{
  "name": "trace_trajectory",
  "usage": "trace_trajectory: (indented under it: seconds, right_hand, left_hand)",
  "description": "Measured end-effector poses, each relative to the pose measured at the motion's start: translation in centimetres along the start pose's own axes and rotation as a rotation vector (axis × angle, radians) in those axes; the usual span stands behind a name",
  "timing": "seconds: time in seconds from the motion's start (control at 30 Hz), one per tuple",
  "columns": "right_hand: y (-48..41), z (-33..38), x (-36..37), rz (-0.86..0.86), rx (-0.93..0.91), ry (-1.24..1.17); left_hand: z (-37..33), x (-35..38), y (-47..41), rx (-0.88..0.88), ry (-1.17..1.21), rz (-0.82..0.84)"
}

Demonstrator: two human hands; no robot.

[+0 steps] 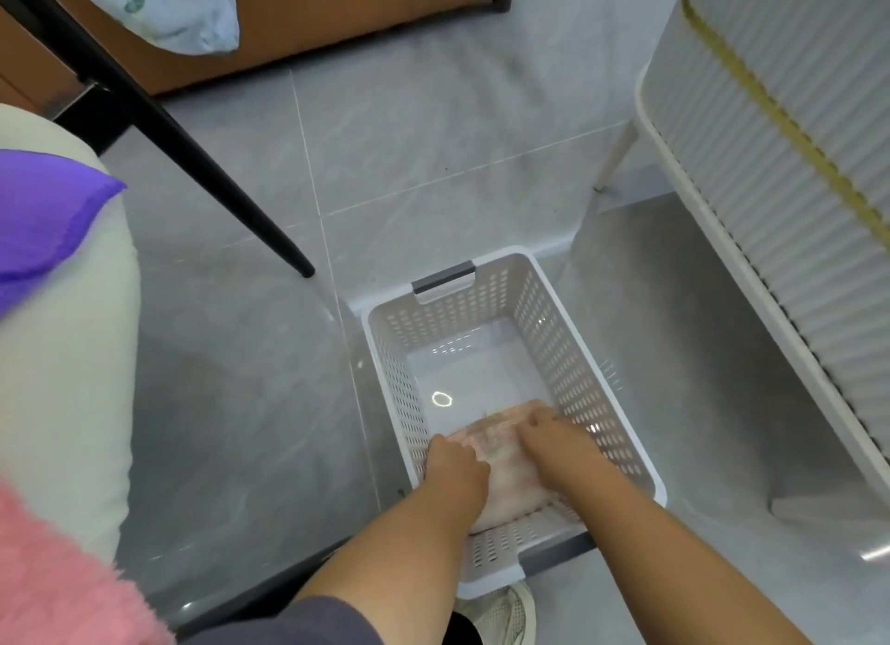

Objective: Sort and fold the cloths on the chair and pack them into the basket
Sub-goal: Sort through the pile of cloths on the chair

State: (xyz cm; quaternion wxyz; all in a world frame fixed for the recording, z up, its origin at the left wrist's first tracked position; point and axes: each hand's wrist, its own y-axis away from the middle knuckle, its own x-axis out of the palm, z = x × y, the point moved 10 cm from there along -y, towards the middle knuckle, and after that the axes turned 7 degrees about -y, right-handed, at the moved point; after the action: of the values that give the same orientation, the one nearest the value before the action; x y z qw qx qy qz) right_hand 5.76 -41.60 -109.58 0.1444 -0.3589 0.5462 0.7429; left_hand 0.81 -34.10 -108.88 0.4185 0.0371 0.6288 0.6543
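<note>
A white perforated basket (558, 326) with grey handles stands on the floor in front of me. A folded pale pink cloth (498, 439) lies in its near end. Both my hands are inside the basket on this cloth. My left hand (455, 466) grips the cloth's left edge with curled fingers. My right hand (554, 435) holds its right side, fingertips curled over the far edge. On the cream chair (62, 379) at the left lie a purple cloth (43, 220) and a fuzzy pink cloth (53, 577).
A black slanted table leg (192, 143) ends on the tiles left of the basket. A white ribbed cabinet (780, 172) with a gold strip stands at the right. A wooden furniture base (308, 13) with a pale blue cloth (178, 8) is at the top. My shoe (505, 615) shows below the basket.
</note>
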Motion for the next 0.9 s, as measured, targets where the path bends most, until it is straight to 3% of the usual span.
trace_trajectory:
  seconds: [0.17, 0.33, 0.5, 0.6, 0.7, 0.9]
  right_hand:
    - [1.3, 0.0, -2.2, -0.051, 0.049, -0.316]
    - [5.8, -1.1, -9.3, -0.316, 0.067, -0.633]
    - [14.3, 0.2, -18.7, -0.579, 0.081, -0.766]
    - [19.6, 4.8, -24.5, -0.719, -0.011, -0.768]
    - [23.8, 11.4, -28.6, -0.768, -0.122, -0.750]
    - [29.1, 25.4, -33.0, -0.856, -0.319, -0.699]
  left_hand:
    - [0.8, -1.1, 1.6, -0.041, -0.046, 0.113]
    - [4.0, -6.3, 4.5, -0.204, -0.056, 0.099]
    - [8.0, -12.3, 12.9, -0.286, 0.046, 0.054]
    - [11.8, -15.5, 20.9, -0.360, 0.062, -0.097]
    - [16.2, -16.9, 31.4, -0.404, 0.138, -0.385]
    - [24.3, -10.4, 48.4, -0.493, 0.165, -0.849]
